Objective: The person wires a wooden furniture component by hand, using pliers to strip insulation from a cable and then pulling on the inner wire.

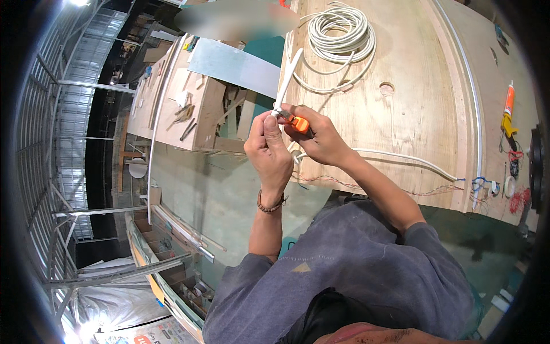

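Observation:
My left hand (pixel 269 150) is closed, thumb and fingers pinching a white cable (pixel 290 74) whose upper stretch rises above the hand. Beside it, my right hand (pixel 322 139) is wrapped round a pair of orange-handled pliers (pixel 299 124). The metal jaws meet the cable right at my left fingertips; whether they bite into it is too small to tell. Both hands are over the near left edge of a plywood bench (pixel 412 123). Further back on that bench lies a large coil of white cable (pixel 339 35).
Another white cable (pixel 409 156) runs right along the bench toward thin coloured wires (pixel 484 184). An orange and yellow tool (pixel 508 112) lies at the far right. Left of me stands a wooden work table (pixel 203 117) with hand tools and a pale panel (pixel 232 66).

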A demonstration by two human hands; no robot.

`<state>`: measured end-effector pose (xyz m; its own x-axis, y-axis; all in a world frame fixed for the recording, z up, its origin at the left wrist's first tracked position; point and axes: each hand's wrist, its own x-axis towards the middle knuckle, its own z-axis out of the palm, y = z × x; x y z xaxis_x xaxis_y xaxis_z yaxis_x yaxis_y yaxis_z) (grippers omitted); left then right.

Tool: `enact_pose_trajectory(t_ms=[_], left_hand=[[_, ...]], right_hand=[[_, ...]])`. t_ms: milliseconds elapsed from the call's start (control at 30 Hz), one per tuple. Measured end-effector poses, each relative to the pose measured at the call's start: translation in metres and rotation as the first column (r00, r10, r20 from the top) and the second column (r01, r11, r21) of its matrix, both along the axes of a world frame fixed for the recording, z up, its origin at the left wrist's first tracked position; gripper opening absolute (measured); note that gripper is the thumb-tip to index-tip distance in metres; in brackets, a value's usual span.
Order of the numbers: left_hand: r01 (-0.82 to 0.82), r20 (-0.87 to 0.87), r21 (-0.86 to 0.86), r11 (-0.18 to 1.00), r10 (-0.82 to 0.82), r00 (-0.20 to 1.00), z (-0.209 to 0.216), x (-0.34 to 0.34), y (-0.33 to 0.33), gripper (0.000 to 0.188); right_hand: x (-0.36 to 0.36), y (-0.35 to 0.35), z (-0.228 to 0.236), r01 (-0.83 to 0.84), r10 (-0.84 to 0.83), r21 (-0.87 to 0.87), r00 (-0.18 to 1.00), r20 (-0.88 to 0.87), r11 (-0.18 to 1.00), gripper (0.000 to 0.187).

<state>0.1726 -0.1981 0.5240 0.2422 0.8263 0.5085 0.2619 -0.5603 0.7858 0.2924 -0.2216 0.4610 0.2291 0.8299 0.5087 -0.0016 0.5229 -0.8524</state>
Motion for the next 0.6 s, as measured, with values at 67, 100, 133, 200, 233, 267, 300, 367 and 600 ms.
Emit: enact_pose_trajectory(t_ms=[67,100,133,200,233,267,300,367,600], left_hand=[[0.038,0.063,-0.083,0.996,-0.033,0.997,0.003,-0.002,-0.001,0.032],[0.069,0.104,-0.133,0.989,-0.055,0.993,0.009,-0.002,-0.004,0.033],[0.102,0.151,-0.184,0.978,-0.074,0.986,0.012,-0.001,-0.006,0.034],[0.138,0.190,-0.208,0.968,-0.098,0.977,0.011,0.000,-0.006,0.031],[0.155,0.214,-0.218,0.963,-0.108,0.971,0.011,0.001,-0.006,0.030],[0.169,0.219,-0.240,0.956,-0.116,0.969,0.013,0.000,-0.007,0.030],[0.182,0.223,-0.262,0.948,-0.124,0.967,0.016,-0.003,-0.009,0.031],[0.203,0.233,-0.292,0.935,-0.137,0.963,0.020,-0.006,-0.008,0.031],[0.282,0.282,-0.363,0.888,-0.183,0.942,0.028,-0.012,0.000,0.030]], right_hand=[[0.000,0.003,0.003,0.021,-0.021,0.021,0.999,0.037,1.000,0.045],[0.000,0.005,0.003,0.032,-0.034,0.031,0.998,0.055,0.999,0.045],[0.001,0.007,0.003,0.029,-0.032,0.038,0.997,0.070,0.999,0.047],[0.003,0.013,0.001,0.024,-0.029,0.053,0.995,0.098,0.998,0.051],[0.005,0.016,-0.001,0.084,-0.104,0.101,0.972,0.211,0.991,0.050],[0.009,0.018,-0.004,0.138,-0.181,0.155,0.931,0.316,0.978,0.049],[0.012,0.021,-0.006,0.184,-0.259,0.214,0.874,0.411,0.959,0.048],[0.015,0.027,-0.002,0.212,-0.337,0.332,0.860,0.384,0.919,0.038],[0.013,0.033,0.000,-0.141,0.126,0.090,0.979,0.159,0.986,0.029]])
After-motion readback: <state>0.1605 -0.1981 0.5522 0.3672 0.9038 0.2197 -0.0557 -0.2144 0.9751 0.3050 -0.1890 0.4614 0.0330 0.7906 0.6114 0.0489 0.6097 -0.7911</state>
